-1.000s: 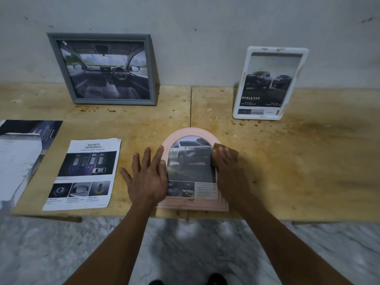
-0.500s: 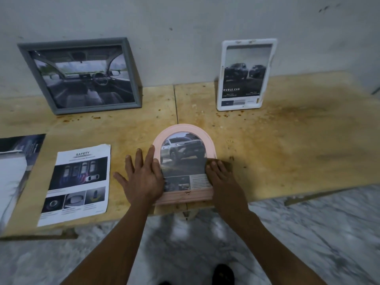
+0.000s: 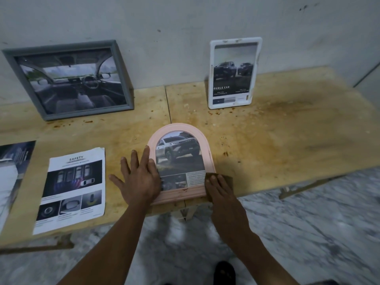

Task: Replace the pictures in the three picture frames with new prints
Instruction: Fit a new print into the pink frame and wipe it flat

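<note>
Marbled grey floor [image 3: 298,233] fills the nearest ground below the table edge; both forearms extend over it toward the plywood table [image 3: 277,140]. Pink arched frame [image 3: 207,155] lies flat at the near edge of the table, straddling the seam between the two boards, face up; it holds a print of a silver pickup truck [image 3: 177,149] with a text block below. Left hand [image 3: 137,179] rests open, palm down and fingers spread, partly on the frame's left side and partly on the table beside it. Right hand [image 3: 220,186] lies flat at the frame's lower right corner, fingers extended over a dark brown piece [image 3: 229,179] that shows beneath them; whether it grips this piece cannot be determined. Left of the frame, apart from it, a loose "SAFETY" print [image 3: 72,190] lies flat on the table; a second loose sheet [image 3: 12,167] lies further left, cut by the picture edge. At the far side, a grey rectangular frame [image 3: 67,79] with a car-interior print leans against the wall [image 3: 185,27]; to the right, well apart, a white upright frame [image 3: 234,73] with a two-vehicle print stands against the same wall.
</note>
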Demonstrator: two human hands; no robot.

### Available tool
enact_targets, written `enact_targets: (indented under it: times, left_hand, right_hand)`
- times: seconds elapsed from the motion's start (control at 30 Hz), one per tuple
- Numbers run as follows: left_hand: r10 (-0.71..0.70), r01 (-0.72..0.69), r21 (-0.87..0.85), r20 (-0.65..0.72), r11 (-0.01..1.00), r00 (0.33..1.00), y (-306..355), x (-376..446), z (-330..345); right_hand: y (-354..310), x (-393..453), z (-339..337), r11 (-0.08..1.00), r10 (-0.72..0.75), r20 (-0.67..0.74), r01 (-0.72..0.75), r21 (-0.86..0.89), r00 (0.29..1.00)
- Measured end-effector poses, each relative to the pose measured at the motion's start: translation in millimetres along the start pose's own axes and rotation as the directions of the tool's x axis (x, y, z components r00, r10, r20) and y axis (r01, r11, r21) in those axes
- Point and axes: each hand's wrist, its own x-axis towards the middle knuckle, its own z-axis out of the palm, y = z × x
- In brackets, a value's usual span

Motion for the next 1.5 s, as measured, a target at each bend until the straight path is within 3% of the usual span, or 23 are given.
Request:
enact_targets:
  times: [0.13,0.3,0.47,0.87,1.13,1.5]
  left_hand:
    - [0.012,-0.012,0.01,0.024,1.0,1.0,-1.0,0.8,-1.0]
    - [0.011,-0.011,0.016,0.023,1.0,1.0,-2.2,1.0,0.1]
    - [0.009,-0.01,0.006,0.018,1.0,1.0,-1.5,0.5,-0.4]
    - [0.013,-0.013,0.022,0.006,1.0,1.0,-1.9,2.7,1.0]
    - [0.015,-0.015,0.018,-0.004,1.0,1.0,-1.0,1.2,-0.1]
    - [0.015,-0.015,0.013,-0.013,1.0,1.0,-0.5,2.8,1.0]
  right_hand:
    - [-0.8,12.5,-6.6,0.996,0.038,-0.01,-0.037,0.078,0.999]
    - [-5.8,71.5,-21.2,0.991,0.093,-0.166,-0.075,0.112,0.982]
    - [7.3,121.3,12.4,0.999,-0.041,-0.088,0.042,0.012,0.995]
    - [-3.8,100.7,1.5,0.994,0.039,0.027,-0.036,-0.105,0.999]
    - [-6.6,82.9,-3.6,0.99,0.064,-0.044,-0.069,-0.123,0.997]
    - [-11.9,49.2,-8.6,0.98,0.088,0.017,-0.083,-0.183,0.996]
